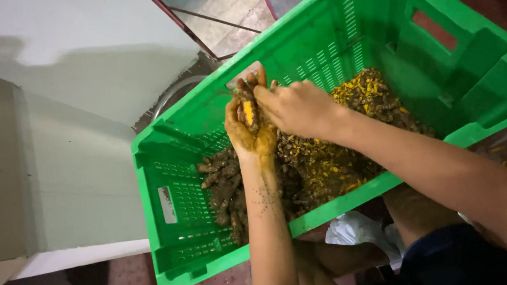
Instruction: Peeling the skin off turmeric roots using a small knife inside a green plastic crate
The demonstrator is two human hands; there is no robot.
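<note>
L to R: pale bench (pixel 71 178) stands clear. My left hand (pixel 251 130) grips a turmeric root (pixel 249 113) w/ cut yellow face, over the green crate (pixel 169 169); right hand (pixel 297 108) pinches it, prob. mid-peel. Next needs firm grip. Root pile (pixel 317 161) below, crate wall close behind.

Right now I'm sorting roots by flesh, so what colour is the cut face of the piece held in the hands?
Bright yellow-orange on the root piece, seen in the head view.

arms bare — no sleeves | left grip (pixel 251 130) smeared with yellow-brown grime | dark blue garment (pixel 457 262) below
</note>
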